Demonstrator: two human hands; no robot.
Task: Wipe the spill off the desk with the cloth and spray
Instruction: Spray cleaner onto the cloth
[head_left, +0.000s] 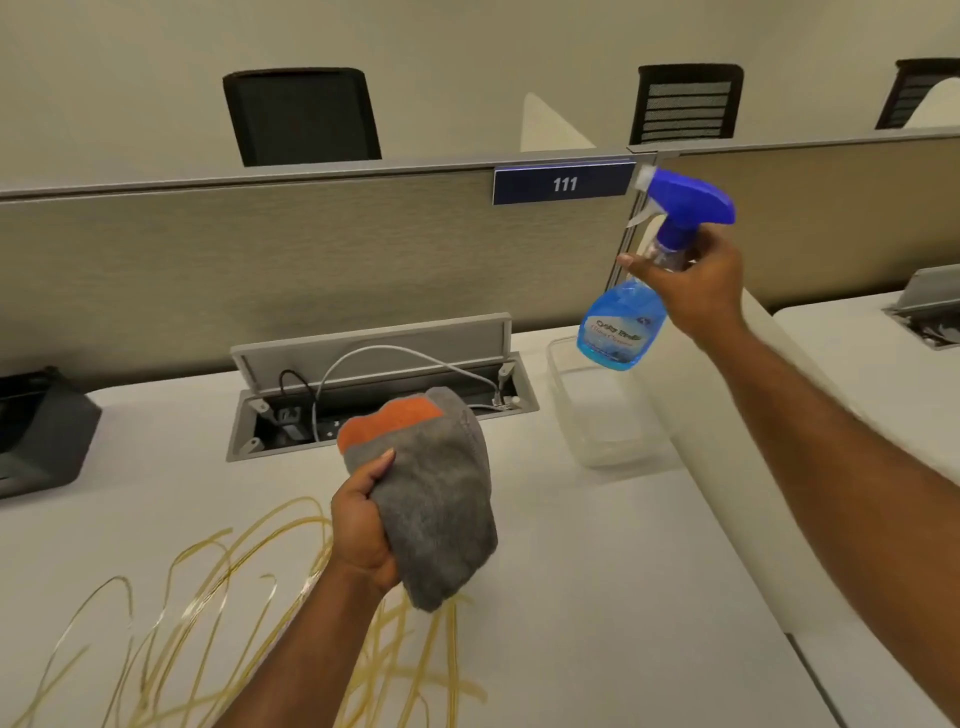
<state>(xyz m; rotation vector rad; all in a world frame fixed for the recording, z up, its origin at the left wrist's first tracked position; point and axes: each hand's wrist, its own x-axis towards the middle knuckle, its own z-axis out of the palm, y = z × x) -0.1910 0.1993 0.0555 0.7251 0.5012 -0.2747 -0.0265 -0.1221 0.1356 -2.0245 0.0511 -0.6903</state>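
Note:
My left hand (361, 525) grips a folded grey cloth with an orange side (434, 499), held above the white desk (597, 571). Thin yellowish-brown streaks of spill (208, 613) loop across the desk's near left part, partly under my left arm. My right hand (691, 286) holds a spray bottle (623, 327) by its neck, raised in the air at the right. The bottle has a blue trigger head (685, 200) and blue liquid, and its nozzle points left.
An open cable tray (379, 395) with wires is set into the desk's back. A clear plastic container (602, 410) stands below the bottle. A dark bin (41, 431) sits at the far left. A partition panel (260, 260) labelled 111 backs the desk, with chairs beyond.

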